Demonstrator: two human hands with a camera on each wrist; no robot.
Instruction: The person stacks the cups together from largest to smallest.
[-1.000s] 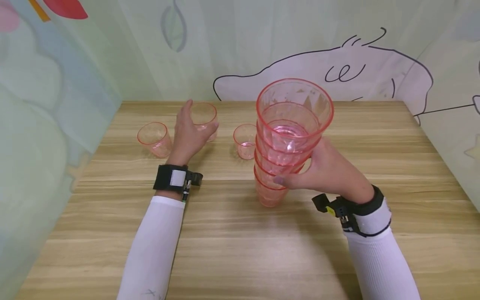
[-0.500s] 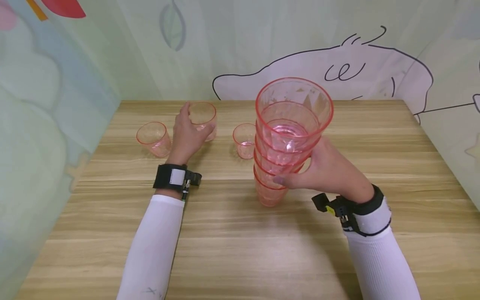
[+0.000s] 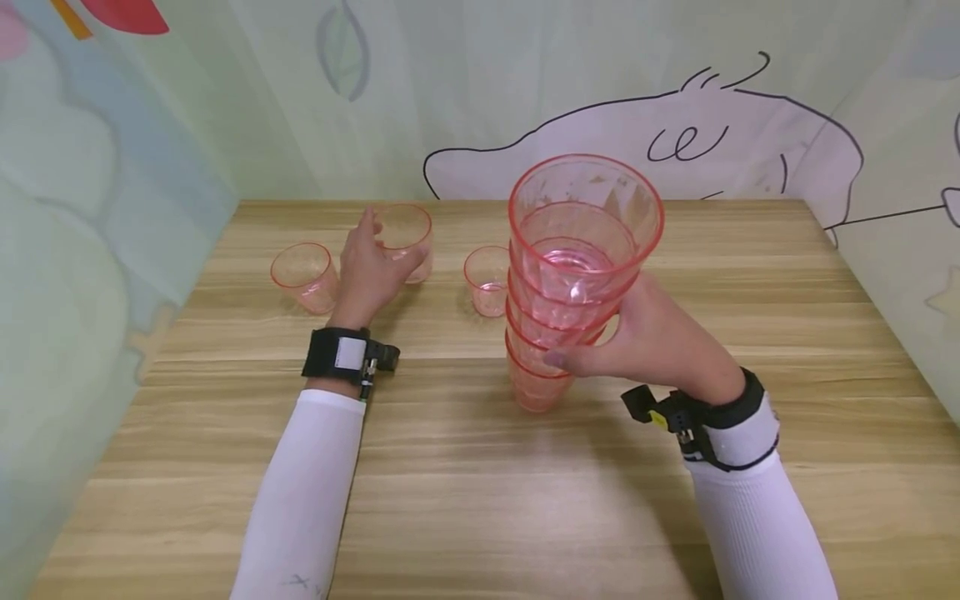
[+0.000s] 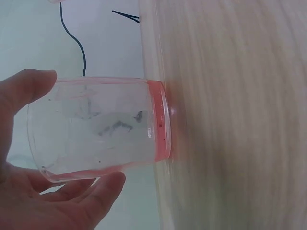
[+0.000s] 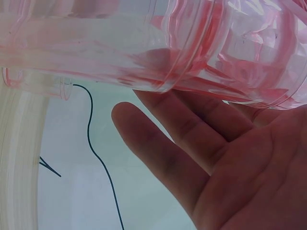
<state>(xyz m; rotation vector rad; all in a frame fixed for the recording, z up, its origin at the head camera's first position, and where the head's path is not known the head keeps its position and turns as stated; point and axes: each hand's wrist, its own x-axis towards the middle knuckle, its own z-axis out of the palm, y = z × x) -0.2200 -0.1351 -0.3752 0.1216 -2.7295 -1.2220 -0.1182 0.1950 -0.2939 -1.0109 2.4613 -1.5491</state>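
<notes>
Wood-grain table (image 3: 465, 500), pale curtain (image 3: 525, 92) with a cartoon outline behind it. Versus 1 s ago: nearly identical, both hands in the same spots, view shifted a touch. Right hand (image 3: 652, 342) wraps the cup stack (image 3: 570, 275) at mid-height, thumb across the front, stack base on the table. Farther back, left hand (image 3: 371, 271) curls around a single cup (image 3: 405, 237), cup standing on the table. Two loose cups: one (image 3: 303, 277) left of that hand, one (image 3: 487, 279) between hand and stack.
</notes>
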